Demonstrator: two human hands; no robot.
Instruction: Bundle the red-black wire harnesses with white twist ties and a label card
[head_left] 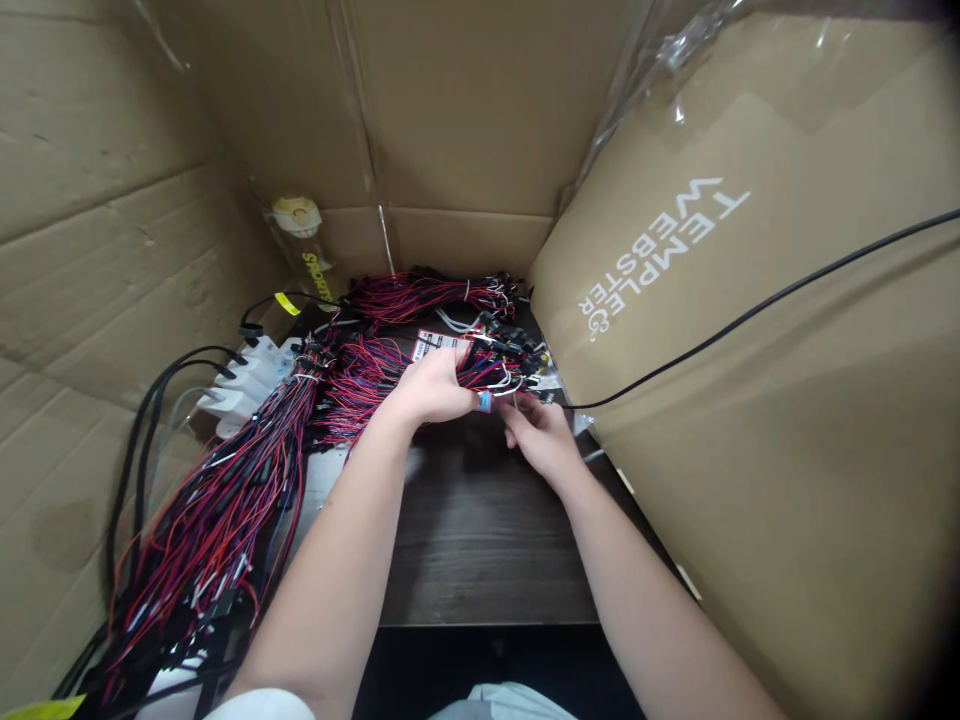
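- A wire bundle (480, 372) of thin red, blue and black leads is lying just above the middle of the frame, on the dark wooden table (480, 540); its right end is fraying into black connectors and a few white leads.
- The left hand (431, 385) is resting on top of this bundle with fingers curled down over it, gripping the strands; a small blue piece (484, 402) is showing at its fingertips.
- The right hand (541, 432) is sitting just right of and below the left, fingers bent and half closed, with the tips pinching at the white leads at the bundle's end; exactly what it is gripping is too small to tell.
- A white label (439, 345) with black and red print is peeking out just above the left hand, lying among the wires.
- A second bundle (427, 293) of the same red and blue wires is lying further back, near the upper middle of the frame.
- A long, thick harness (217, 510) of similar wires is running from the centre down to the lower left corner.
- White power strips (247, 385) with black plugs and cables are sitting at the left, just beside that harness.
- A clear bottle (300, 245) with a yellow cap is standing in the back corner, upper left of centre.
- Cardboard walls (112, 250) are enclosing the space; the right panel (750, 400) is bearing white printed lettering, and a black cable (750, 315) is crossing it.
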